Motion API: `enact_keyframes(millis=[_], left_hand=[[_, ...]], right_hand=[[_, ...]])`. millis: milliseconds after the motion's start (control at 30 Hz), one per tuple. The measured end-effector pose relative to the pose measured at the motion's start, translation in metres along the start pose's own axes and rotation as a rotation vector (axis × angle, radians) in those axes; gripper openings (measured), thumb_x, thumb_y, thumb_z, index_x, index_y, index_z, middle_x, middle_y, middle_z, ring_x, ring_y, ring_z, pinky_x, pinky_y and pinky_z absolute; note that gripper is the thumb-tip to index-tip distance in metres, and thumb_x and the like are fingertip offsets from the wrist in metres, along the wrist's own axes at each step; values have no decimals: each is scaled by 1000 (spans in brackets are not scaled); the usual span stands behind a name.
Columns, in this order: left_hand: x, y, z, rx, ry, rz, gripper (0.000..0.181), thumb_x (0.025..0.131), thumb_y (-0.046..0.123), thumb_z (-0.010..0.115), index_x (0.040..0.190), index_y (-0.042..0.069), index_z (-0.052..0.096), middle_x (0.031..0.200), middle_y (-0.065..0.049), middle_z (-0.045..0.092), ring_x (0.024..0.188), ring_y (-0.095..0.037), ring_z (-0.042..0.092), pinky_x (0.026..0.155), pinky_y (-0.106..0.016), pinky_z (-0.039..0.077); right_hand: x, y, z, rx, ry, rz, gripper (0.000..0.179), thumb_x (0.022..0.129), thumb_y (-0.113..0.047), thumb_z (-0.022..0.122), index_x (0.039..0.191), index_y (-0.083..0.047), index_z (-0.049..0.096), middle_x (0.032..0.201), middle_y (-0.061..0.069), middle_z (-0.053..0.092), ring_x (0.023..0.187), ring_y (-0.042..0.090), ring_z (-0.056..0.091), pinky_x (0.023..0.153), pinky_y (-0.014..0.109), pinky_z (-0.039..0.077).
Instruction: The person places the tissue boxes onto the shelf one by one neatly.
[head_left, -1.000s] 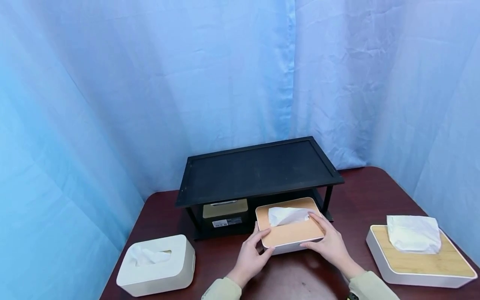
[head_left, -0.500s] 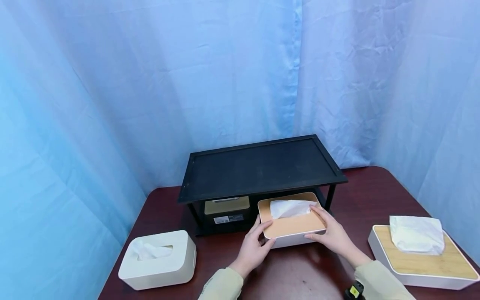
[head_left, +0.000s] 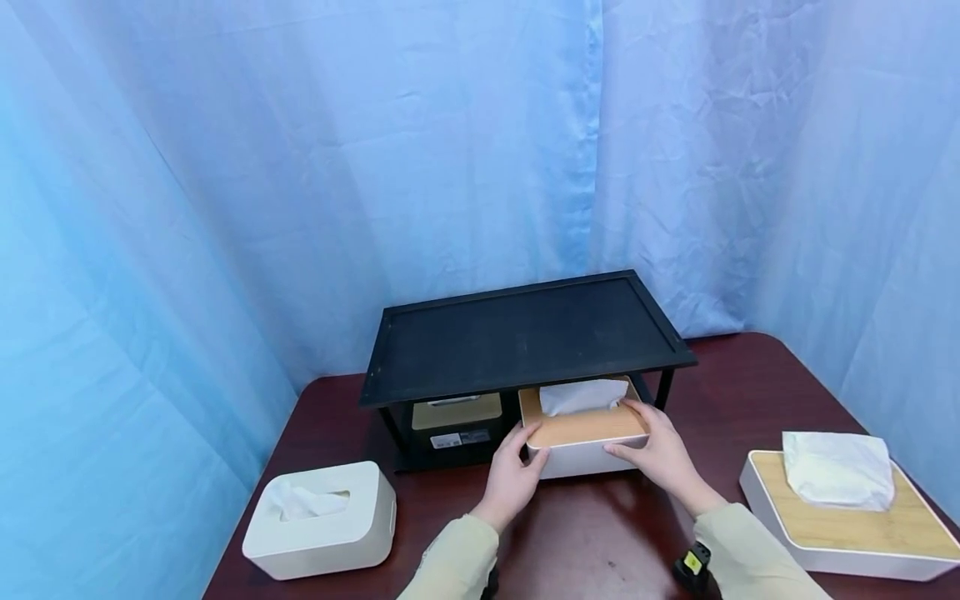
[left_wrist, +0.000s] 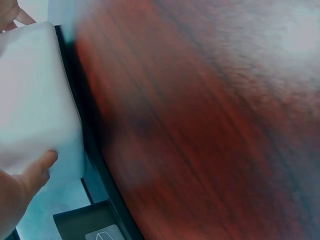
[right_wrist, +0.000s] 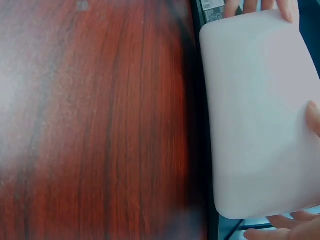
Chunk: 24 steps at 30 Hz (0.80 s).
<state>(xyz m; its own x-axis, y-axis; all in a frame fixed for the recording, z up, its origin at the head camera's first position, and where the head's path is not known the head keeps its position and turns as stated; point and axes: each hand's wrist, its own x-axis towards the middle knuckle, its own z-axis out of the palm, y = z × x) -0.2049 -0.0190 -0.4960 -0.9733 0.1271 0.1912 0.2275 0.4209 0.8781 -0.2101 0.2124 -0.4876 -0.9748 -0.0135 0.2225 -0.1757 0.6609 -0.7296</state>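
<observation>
Between my two hands is a white tissue box (head_left: 581,458) with a light wood lid and a tissue sticking up. My left hand (head_left: 512,477) grips its left end, thumb on the front wall and fingers at the lid's edge. On the right end, my right hand (head_left: 663,450) holds it the same way, fingertips beside the tissue. The back of the box is hidden under the top of a black two-level shelf (head_left: 525,333). In the right wrist view, the white wall of the box (right_wrist: 260,120) overlaps the black lower-shelf edge (right_wrist: 202,130).
On the lower shelf, to the left, stands a dark box (head_left: 456,414) with a tan lid and a label. A white tissue box (head_left: 318,521) is at the table's left, a wood-topped one (head_left: 847,517) at its right. Blue curtains (head_left: 465,150) enclose the dark red table (head_left: 585,542).
Both hands have moved the tissue box away from my body, farther in under the shelf's top. More of its lid and tissue is now covered. The other boxes stay put.
</observation>
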Motion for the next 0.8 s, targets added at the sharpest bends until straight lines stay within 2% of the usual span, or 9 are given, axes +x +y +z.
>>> enact_keyframes(millis=[233, 467, 600, 800], left_hand=[[8, 3, 0, 77, 38, 4, 39, 93, 17, 60, 130, 8, 57, 135, -20, 52, 124, -33, 50, 100, -45, 43], [9, 3, 1, 99, 17, -16, 41, 95, 20, 57, 134, 7, 53, 137, -20, 49, 126, -33, 49, 102, -46, 42], [5, 2, -2, 130, -13, -21, 46, 96, 24, 55, 138, 7, 47, 142, -18, 44, 130, -31, 45, 104, -46, 40], [-5, 7, -14, 204, -33, 23, 54, 95, 25, 55, 143, 6, 39, 146, -19, 38, 132, -31, 42, 105, -47, 38]], right_hand=[[3, -2, 6, -3, 29, 64, 75, 80, -30, 76, 138, 2, 40, 137, 30, 40, 126, 45, 38, 101, 58, 34], [4, -7, 6, -13, 22, 85, 75, 82, -29, 74, 139, 4, 38, 139, 32, 36, 127, 47, 36, 102, 59, 34], [0, -7, 4, -40, 53, 36, 72, 82, -30, 73, 138, 2, 40, 139, 33, 33, 127, 48, 35, 100, 60, 34], [-17, -10, -3, -107, 159, -130, 62, 82, -23, 73, 133, 0, 46, 140, 34, 31, 123, 50, 38, 91, 63, 39]])
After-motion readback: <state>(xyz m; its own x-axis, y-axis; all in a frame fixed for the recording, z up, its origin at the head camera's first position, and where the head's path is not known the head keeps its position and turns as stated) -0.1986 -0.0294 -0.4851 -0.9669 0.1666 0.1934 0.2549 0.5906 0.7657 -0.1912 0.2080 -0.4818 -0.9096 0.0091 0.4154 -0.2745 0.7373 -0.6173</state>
